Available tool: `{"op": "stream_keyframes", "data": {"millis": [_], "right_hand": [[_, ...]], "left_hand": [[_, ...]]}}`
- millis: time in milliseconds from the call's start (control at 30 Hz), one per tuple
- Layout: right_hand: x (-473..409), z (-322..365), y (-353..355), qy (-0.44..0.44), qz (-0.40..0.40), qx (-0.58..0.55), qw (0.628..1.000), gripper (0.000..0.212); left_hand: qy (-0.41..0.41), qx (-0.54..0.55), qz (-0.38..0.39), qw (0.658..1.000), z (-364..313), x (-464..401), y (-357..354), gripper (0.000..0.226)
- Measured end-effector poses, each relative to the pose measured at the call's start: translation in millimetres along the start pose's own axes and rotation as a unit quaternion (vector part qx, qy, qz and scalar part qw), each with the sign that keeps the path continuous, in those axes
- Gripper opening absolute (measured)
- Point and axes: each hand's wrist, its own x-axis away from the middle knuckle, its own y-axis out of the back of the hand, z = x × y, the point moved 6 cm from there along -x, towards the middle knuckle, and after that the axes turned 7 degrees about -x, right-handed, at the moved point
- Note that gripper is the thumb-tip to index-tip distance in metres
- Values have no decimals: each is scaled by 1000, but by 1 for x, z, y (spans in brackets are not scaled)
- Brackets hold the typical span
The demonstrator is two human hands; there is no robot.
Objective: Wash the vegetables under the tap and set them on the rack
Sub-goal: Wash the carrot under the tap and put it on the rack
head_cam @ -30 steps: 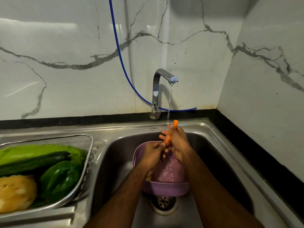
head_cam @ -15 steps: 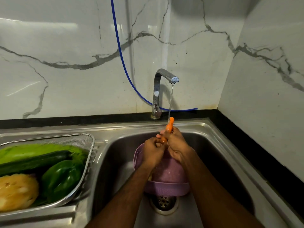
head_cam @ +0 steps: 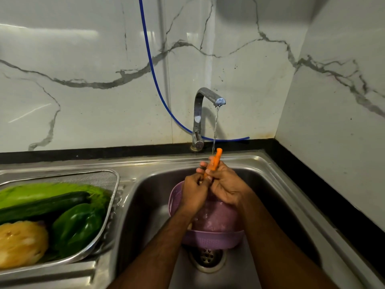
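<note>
Carrot (head_cam: 214, 162) upright under tap (head_cam: 205, 101) — both hands' grip clamped around it.

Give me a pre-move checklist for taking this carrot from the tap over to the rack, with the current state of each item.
1. Carrot gripped: ok, left hand and right hand both closed around it.
2. Carrot under the water: ok, the stream from the tap lands by its upper tip.
3. Carrot fully rinsed: cannot tell, its lower part is hidden in the hands.
4. Space in the rack: ok, its far mesh end is bare beyond the cucumber, green pepper and yellow vegetable.
5. Path leftward over the sink rim: ok, nothing stands there.
6. Purple basket contents: cannot tell, arms cover it.
</note>
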Motion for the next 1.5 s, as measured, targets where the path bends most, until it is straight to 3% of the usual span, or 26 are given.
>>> {"op": "stream_keyframes", "data": {"millis": [67, 167, 300, 367, 467, 533, 667, 767, 867, 1000, 1100, 1233, 1367, 1500], "right_hand": [[1, 3, -3, 12, -3, -3, 1000, 44], [-3, 1, 0, 40, -70, 35, 996, 22], [-5, 0, -13, 46, -149, 60, 986, 45], [-6, 3, -12, 30, -124, 40, 991, 46], [-1, 3, -2, 26, -29, 61, 997, 28], [0, 0, -3, 15, 13, 75, 997, 32], [1, -3, -7, 38, -40, 135, 989, 19], [-1, -6, -6, 59, -107, 183, 975, 31], [-1, -2, -17, 83, -144, 123, 978, 42], [1, -3, -17, 67, -118, 52, 989, 47], [4, -4, -7, 5, -36, 71, 997, 34], [6, 4, 0, 4, 20, 46, 999, 27], [7, 1, -4, 18, -44, 93, 994, 36], [5, -6, -10, 38, -133, 148, 979, 50]], "left_hand": [[26, 37, 18, 999, -4, 3, -2, 33], [96, 114, 74, 986, -8, 10, -8, 35], [143, 123, 151, 970, -8, 21, -13, 34], [161, 148, 154, 963, -8, 21, -13, 38], [199, 201, 132, 950, -7, 18, -10, 47], [209, 211, 126, 946, -5, 17, -6, 49], [211, 207, 131, 946, -2, 15, -6, 50], [198, 195, 145, 950, -3, 16, -12, 48], [182, 165, 162, 956, -4, 18, -16, 40], [170, 126, 166, 963, -7, 21, -18, 37], [162, 133, 130, 969, -9, 18, -17, 40], [134, 128, 117, 976, -14, 13, -16, 43], [143, 114, 138, 973, -14, 14, -22, 52], [168, 94, 162, 968, -13, 22, -26, 42]]}}
